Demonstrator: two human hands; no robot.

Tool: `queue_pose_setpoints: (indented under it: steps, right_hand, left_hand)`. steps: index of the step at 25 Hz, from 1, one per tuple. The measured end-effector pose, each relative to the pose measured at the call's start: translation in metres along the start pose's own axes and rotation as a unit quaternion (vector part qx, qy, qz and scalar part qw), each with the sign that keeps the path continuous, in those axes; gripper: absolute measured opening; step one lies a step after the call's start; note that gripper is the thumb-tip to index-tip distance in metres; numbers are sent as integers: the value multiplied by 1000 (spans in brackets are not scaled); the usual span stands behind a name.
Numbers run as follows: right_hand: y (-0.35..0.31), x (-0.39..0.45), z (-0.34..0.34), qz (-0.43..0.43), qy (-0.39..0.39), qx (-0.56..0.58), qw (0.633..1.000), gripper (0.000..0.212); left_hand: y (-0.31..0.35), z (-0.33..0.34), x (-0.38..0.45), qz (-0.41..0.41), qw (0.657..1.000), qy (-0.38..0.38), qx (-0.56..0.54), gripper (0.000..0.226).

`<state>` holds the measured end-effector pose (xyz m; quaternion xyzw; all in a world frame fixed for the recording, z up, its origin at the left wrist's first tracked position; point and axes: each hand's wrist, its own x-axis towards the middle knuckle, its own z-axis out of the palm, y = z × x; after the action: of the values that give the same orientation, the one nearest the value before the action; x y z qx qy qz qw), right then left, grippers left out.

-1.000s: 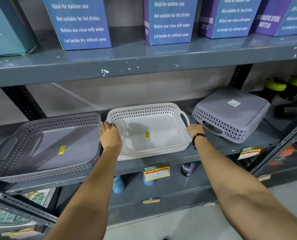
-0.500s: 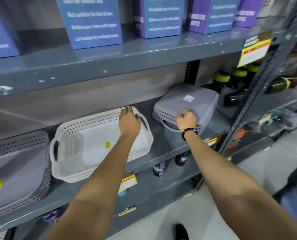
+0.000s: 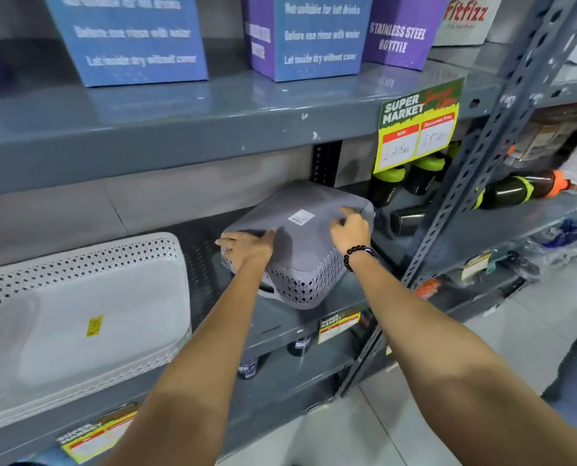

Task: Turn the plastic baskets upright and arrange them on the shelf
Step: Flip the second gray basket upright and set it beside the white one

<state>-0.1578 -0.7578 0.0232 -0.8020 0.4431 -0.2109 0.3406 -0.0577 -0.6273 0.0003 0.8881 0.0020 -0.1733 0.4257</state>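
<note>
A grey perforated plastic basket lies upside down on the middle shelf, its flat bottom with a white label facing up. My left hand grips its left edge. My right hand, with a black bead bracelet at the wrist, holds the basket's top right side. To the left stands a white basket, upright, with a yellow sticker inside.
Blue and purple bottle boxes line the shelf above. A supermarket price tag hangs from that shelf's edge. Black bottles with green caps lie behind the grey basket. A slanted metal upright stands at its right.
The view has shifted right. My left hand left the white basket and took the grey basket's left edge. My right hand slid from its front handle onto its top right side.
</note>
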Motion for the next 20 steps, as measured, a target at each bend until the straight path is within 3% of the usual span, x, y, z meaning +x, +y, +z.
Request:
queue_pose_setpoints:
  steps: [10, 15, 20]
  right_hand:
    - [0, 31, 14, -29, -44, -25, 998, 49]
    - [-1, 42, 21, -76, -21, -93, 993, 46]
    - [4, 55, 24, -5, -30, -114, 993, 57]
  left_hand:
    - [-5, -21, 48, -48, 998, -28, -8, 98]
    - [-17, -44, 75, -56, 996, -57, -24, 98]
    - [-30, -42, 84, -65, 988, -52, -127, 92]
